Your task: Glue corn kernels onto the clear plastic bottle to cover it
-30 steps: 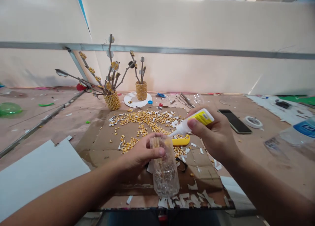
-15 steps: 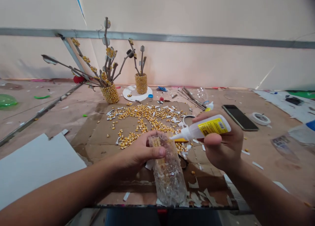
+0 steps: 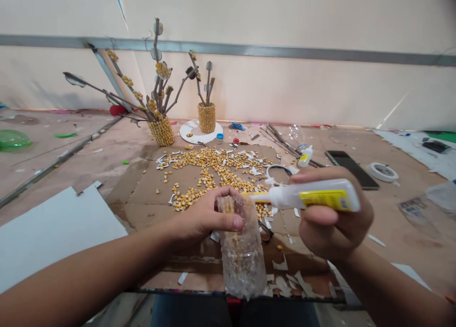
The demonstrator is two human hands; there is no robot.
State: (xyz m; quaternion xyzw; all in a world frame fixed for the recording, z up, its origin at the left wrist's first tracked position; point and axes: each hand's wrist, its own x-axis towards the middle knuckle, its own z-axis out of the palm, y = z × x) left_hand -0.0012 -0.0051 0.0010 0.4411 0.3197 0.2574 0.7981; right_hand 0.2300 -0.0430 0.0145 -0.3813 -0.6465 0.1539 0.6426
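My left hand (image 3: 217, 215) grips the upper end of a clear plastic bottle (image 3: 244, 265), thumb across its front. The bottle tilts toward me at the table's front edge, and some corn kernels show on its left side. My right hand (image 3: 338, 217) is closed around a white glue bottle (image 3: 317, 196) with a yellow label. The glue bottle lies nearly level, its nozzle pointing left at the clear bottle's upper rim. Whether the tip touches is hard to tell. Behind both hands, loose corn kernels (image 3: 217, 168) are spread over a cardboard sheet (image 3: 131, 194).
Two corn-covered pots, one left (image 3: 161, 132) and one farther back (image 3: 206, 119), hold twigs. A small glue bottle (image 3: 305, 156), a phone (image 3: 351, 169) and a tape roll (image 3: 382, 172) lie right. White card (image 3: 60, 236) lies left; paper scraps (image 3: 285, 286) lie near the front edge.
My right hand has moved slightly right and down, and the glue bottle has swung from tip-down to nearly level. My left hand still holds the clear bottle. The view has shifted slightly.
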